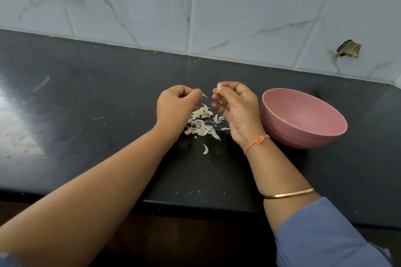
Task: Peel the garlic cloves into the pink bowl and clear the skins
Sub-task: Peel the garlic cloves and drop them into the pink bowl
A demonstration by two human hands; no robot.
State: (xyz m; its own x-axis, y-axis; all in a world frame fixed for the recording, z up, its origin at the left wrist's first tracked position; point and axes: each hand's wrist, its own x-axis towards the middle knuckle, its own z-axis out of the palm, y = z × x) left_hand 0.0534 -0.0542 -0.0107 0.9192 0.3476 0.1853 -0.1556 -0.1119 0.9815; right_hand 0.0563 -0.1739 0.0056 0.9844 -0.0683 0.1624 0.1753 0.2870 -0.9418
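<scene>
My right hand [235, 110] pinches a small garlic clove [219, 87] between thumb and forefinger, raised above the black counter. A little to its left, my left hand [174, 107] pinches a thin strip of garlic skin [204, 96] at its fingertips. The two hands are a short gap apart. Below and between them lies a pile of pale garlic skins [200, 124] on the counter, with one loose skin [205, 149] nearer to me. The pink bowl [303, 118] stands just right of my right hand; its visible inside shows no cloves.
The black counter [86, 97] runs to a white marble-patterned tile wall [195, 6] at the back. A broken hole [348, 49] marks the tile at the right. The counter's front edge [195, 205] steps toward me in the middle. Small skin specks dot the surface.
</scene>
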